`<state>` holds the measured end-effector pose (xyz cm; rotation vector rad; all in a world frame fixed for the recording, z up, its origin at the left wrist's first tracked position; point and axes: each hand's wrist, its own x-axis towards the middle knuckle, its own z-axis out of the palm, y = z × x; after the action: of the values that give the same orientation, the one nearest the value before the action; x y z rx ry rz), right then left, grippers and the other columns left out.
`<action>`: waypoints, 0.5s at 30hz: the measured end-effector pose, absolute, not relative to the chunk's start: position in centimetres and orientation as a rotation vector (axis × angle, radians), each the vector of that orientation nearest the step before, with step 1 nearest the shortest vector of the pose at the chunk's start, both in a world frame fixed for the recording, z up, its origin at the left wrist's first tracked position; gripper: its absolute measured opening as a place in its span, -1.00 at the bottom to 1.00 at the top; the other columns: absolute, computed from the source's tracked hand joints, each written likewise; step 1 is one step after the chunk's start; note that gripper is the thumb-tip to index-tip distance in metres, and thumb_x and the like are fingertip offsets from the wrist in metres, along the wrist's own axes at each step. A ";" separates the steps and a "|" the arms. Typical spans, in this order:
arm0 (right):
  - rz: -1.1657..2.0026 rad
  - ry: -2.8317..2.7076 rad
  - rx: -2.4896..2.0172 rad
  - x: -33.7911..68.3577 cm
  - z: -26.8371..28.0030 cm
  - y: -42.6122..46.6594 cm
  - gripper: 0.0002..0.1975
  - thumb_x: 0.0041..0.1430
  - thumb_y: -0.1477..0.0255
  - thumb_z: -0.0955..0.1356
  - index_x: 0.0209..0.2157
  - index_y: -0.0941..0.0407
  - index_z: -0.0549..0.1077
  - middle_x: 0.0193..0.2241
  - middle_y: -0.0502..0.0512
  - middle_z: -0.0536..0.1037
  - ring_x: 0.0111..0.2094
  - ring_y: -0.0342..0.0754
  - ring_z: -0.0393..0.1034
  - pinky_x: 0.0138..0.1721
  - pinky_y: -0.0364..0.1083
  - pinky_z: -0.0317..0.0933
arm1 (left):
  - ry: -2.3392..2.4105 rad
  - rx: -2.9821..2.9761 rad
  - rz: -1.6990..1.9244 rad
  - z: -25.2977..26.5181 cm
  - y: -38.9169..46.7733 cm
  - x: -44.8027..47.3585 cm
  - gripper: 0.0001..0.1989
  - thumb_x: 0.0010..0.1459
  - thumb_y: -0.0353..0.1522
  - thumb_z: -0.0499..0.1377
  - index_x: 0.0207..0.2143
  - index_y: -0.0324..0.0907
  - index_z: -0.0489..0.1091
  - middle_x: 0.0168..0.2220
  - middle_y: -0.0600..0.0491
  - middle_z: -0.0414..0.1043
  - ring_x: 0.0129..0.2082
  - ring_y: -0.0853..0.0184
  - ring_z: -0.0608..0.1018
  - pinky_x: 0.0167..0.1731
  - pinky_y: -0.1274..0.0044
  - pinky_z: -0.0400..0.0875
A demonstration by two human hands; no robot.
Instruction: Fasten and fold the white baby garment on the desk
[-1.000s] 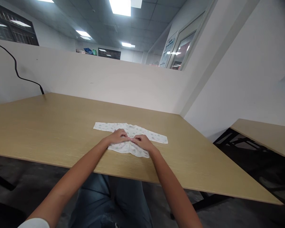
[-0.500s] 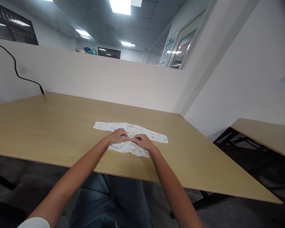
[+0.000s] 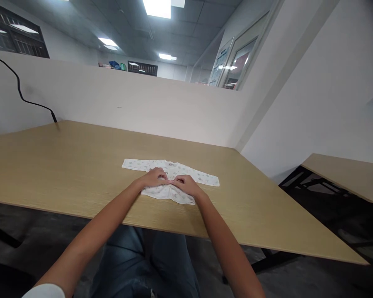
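A small white long-sleeved baby shirt [image 3: 155, 192] with a faint scattered print lies spread on the table, its sleeves stretched out to both sides and its neckline toward the wall. My left hand [image 3: 156, 178] rests on the shirt's middle, its fingers curled and pinching the front fabric. From the other side my right hand [image 3: 185, 184] pinches the fabric too. The thumbs and fingertips of both hands meet at the centre of the shirt, where the cloth puckers. What exactly sits between the fingertips is too small to make out.
The wooden table [image 3: 90, 161] extends widely to both sides and ends at a low white partition [image 3: 149, 105]. A black flexible stalk [image 3: 21, 93] rises at the back left. Another table [image 3: 348, 174] stands at the far right, beyond a gap.
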<state>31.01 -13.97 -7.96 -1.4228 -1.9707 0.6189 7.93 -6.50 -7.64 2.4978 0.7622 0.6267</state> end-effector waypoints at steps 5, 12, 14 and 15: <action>0.604 -1.982 -1.427 31.0 -7.8 -13.9 -0.57 0.22 0.06 0.36 -0.44 0.13 0.60 -0.50 0.00 0.50 -0.41 -0.09 0.28 -0.36 -0.13 0.09 | 0.742 2.499 0.688 -7.7 -6.4 8.1 -0.59 0.22 0.03 0.21 -0.29 -0.11 0.61 -0.24 0.00 0.55 -0.14 0.22 0.50 -0.08 0.48 0.34; 0.218 -1.740 -1.424 35.5 -9.2 -11.8 -0.68 0.20 0.19 0.37 -0.12 0.07 0.58 -0.05 0.17 0.57 0.02 0.09 0.40 0.11 0.05 0.20 | 0.822 2.445 0.862 -8.4 -4.6 7.5 -0.65 0.26 -0.07 0.16 -0.27 -0.14 0.57 -0.22 -0.01 0.56 -0.16 0.21 0.53 -0.12 0.44 0.36; 0.132 -1.661 -1.521 37.8 -10.1 -11.1 -0.65 0.18 0.20 0.36 -0.08 0.08 0.56 -0.01 0.19 0.55 0.09 0.13 0.36 0.20 0.11 0.15 | 0.884 2.429 0.923 -8.8 -3.5 6.8 -0.67 0.26 -0.11 0.14 -0.25 -0.14 0.55 -0.18 -0.03 0.56 -0.13 0.19 0.53 -0.07 0.42 0.36; 0.102 -1.630 -1.581 39.0 -10.6 -10.8 -0.65 0.18 0.21 0.35 -0.07 0.08 0.55 0.01 0.19 0.54 0.11 0.15 0.34 0.21 0.13 0.13 | 0.933 2.414 0.946 -9.1 -2.9 6.3 -0.68 0.26 -0.12 0.13 -0.24 -0.14 0.55 -0.17 -0.04 0.56 -0.12 0.18 0.54 -0.06 0.41 0.37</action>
<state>39.01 -10.84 -10.61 -1.5812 -1.6296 0.1025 6.30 -2.91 -9.08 2.4141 0.9326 0.9465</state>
